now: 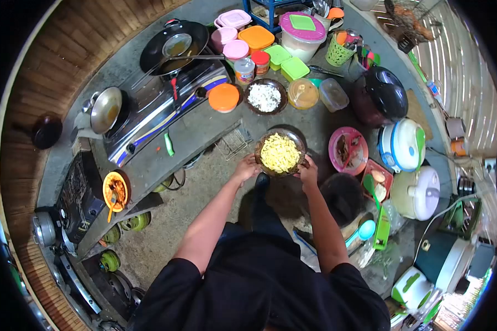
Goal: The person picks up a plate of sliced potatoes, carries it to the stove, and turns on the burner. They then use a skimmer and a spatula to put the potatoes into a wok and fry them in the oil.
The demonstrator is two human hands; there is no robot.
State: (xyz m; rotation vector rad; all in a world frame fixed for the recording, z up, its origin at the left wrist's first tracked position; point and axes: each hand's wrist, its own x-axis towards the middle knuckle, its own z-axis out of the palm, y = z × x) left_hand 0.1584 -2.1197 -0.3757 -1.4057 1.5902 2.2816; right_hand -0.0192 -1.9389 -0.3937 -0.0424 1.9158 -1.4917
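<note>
Between my two hands is a dark brown bowl (301, 144) heaped with small pale-yellow chopped pieces (280, 153). My left hand (248, 167) grips its left rim, with the fingers partly under the edge. On the right side my right hand (308, 169) holds the rim, its fingers partly hidden. Beyond the bowl, on the counter, sits a second dark dish (283, 105) with white shredded food (264, 97). A pink plate (333, 148) with dark food and a red utensil stands to the right of my right hand.
A gas stove (154, 118) carries a black wok (149, 55) and a smaller pan (106, 110). Lidded containers (257, 37) line the back. Rice cookers (401, 144) stand on the right. An orange bowl (122, 177) with a spoon rests near the left counter edge.
</note>
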